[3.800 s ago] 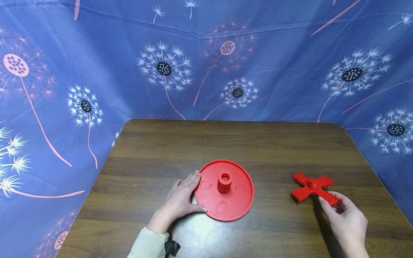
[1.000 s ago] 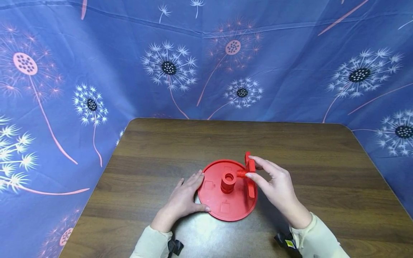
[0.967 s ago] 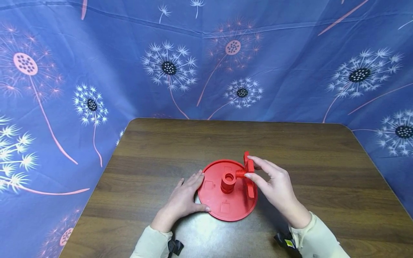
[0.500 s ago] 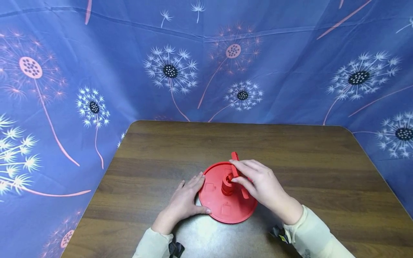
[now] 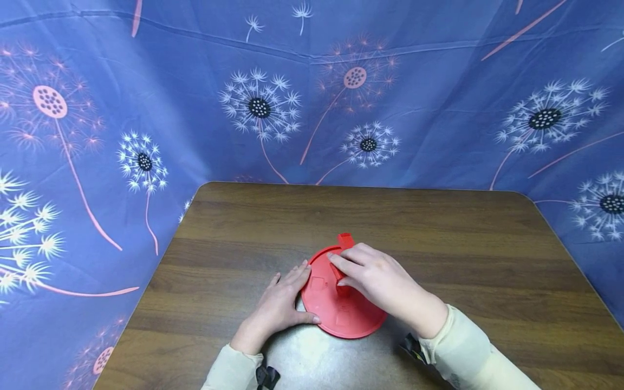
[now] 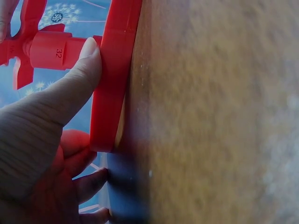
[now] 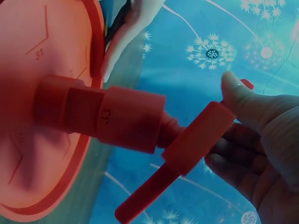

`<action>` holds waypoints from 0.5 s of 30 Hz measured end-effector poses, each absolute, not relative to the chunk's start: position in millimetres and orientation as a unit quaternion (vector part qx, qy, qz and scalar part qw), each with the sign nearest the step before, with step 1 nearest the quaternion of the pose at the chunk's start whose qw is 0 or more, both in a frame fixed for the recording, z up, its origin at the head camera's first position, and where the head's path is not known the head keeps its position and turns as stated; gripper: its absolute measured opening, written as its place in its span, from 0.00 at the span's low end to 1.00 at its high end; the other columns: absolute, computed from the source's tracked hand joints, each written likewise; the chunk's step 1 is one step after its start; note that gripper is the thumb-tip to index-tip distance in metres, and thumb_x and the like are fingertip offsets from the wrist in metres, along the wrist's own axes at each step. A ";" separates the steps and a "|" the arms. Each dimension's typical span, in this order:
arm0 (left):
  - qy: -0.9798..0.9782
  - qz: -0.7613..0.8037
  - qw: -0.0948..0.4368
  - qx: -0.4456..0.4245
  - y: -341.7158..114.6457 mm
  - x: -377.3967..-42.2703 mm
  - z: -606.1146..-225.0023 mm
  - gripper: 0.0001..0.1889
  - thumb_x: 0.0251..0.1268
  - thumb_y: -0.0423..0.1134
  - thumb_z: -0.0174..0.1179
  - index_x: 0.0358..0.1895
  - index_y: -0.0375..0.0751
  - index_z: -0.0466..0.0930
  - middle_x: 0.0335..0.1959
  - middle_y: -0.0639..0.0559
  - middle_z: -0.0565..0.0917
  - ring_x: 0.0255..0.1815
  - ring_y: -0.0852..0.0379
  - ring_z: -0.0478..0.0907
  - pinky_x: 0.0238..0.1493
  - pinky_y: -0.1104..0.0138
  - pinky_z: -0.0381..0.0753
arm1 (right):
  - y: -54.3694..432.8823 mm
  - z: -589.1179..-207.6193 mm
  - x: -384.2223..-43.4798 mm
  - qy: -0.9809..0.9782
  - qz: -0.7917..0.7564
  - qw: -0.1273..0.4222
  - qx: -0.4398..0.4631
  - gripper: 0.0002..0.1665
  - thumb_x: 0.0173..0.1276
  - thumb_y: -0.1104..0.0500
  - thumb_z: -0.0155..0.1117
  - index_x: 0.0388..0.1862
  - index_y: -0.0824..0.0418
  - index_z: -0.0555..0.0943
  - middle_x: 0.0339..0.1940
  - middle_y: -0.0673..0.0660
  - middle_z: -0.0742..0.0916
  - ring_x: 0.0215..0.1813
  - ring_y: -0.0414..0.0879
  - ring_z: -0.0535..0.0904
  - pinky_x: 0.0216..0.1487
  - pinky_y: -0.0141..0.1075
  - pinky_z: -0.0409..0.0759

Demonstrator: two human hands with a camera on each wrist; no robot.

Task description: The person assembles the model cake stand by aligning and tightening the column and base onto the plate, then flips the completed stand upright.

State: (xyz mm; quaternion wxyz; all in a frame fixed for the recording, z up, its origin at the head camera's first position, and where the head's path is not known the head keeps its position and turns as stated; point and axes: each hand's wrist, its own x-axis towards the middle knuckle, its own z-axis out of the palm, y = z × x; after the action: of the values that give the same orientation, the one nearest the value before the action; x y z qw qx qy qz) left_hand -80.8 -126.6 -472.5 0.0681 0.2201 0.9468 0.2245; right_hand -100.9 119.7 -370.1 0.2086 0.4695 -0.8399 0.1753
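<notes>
Looks like the joining step, right here: the right hand (image 5: 375, 273) pinches the red cross (image 7: 196, 137) between thumb and fingers, its stub (image 7: 170, 131) at the mouth of the post (image 7: 133, 119); how deep, I can't tell. Left hand (image 5: 278, 309) lies with fingers spread, unclenched, bracing the rim of the red disc (image 5: 341, 314), flat on the counter (image 5: 439, 227). Next probably wants levelling, then a press or twist. The post's long axis stands upright; the cross leans, stub slanting downward, one arm reaching toward the far edge.
</notes>
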 end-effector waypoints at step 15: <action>0.946 0.230 0.071 0.216 -127.2 -81.1 -470.7 0.58 0.42 0.67 0.71 0.76 0.44 0.57 0.78 0.50 0.56 0.75 0.46 0.57 0.70 0.40 0.52 | 104.0 -377.1 -102.5 -0.835 0.147 0.191 0.495 0.21 0.52 0.56 0.78 0.45 0.61 0.83 0.39 0.50 0.84 0.43 0.43 0.77 0.47 0.35 0.79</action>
State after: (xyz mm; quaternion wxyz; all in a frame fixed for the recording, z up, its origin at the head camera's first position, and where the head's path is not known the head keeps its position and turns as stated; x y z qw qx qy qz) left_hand -81.1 -127.2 -470.7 0.0714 0.2160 0.9462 0.2301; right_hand -102.5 104.0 -377.1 0.1911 0.4949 -0.8349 0.1466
